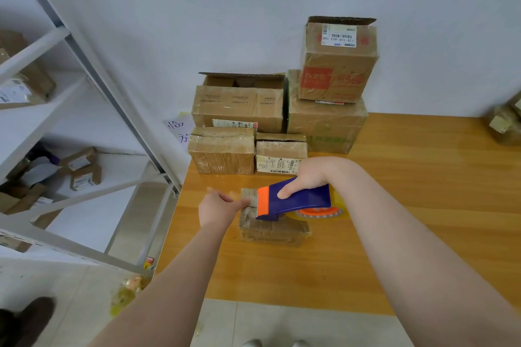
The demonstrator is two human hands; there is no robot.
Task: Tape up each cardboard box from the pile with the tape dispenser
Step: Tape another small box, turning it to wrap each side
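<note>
So the right grip (307,177), a bare hand, is wrapped round the top of the blue tape dispenser (296,200), fingers curled over its body. The dispenser's orange blade end (263,200) points toward the left grip (217,208). The clear tape roll (321,212) hangs out just under the right wrist.

Directly below the dispenser sits a small cardboard box (270,229), flat on the wooden surface (408,205) and already pretty shiny with tape. The blade end is down at the box's top. The left grip pinches the box's top edge right beside that orange end, thumb on top. The fingertips are a bit blurred, so I can't say whether there's a tape end in there too.

Beyond both grips, against the wall, is the pile. Two small taped boxes (222,152) sit closest, side by side. Behind them is an open-topped box (239,104), next to a bigger box (324,127). One more open box (338,62) with a barcode label is stacked on top of the bigger one.

Far off to the right of the right grip, another box (504,124) peeks in at the frame edge. Left of the left grip there's a white metal rack (84,65) with parcels on its shelves, and a handwritten paper note (177,127) on the wall beside the pile.
</note>
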